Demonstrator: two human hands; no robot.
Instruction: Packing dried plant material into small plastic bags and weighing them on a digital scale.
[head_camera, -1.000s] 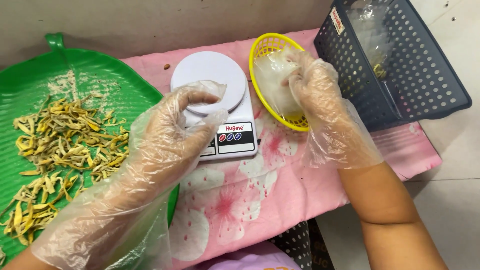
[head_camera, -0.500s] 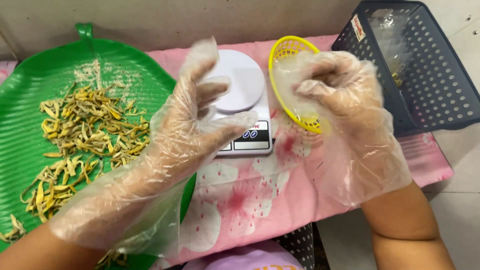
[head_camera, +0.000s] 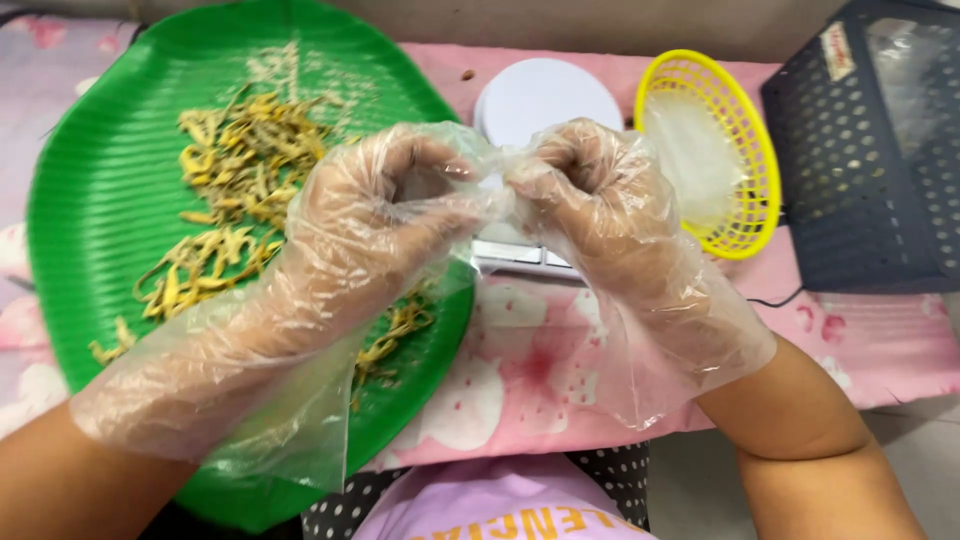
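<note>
You are pinching a thin clear plastic bag (head_camera: 497, 172) between your gloved left hand (head_camera: 385, 215) and right hand (head_camera: 600, 200), fingers curled shut on its film above the white round kitchen scale (head_camera: 540, 95). Rub the layers apart gently, keeping it off the green plastic tray (head_camera: 90, 200).

we see one label only: a small rectangular sticker (head_camera: 838, 51), white with a red band, stuck slightly tilted on the upper left rim of the dark blue perforated crate (head_camera: 850, 200) at the far right. inside that crate, at its top, lies a clear crinkled plastic bag (head_camera: 910, 75) (its contents cannot be made out). a similar clear film lines the yellow oval basket (head_camera: 745, 150) just left of the crate. the white scale (head_camera: 545, 100) has its screen hidden behind the gloved hands.
</note>
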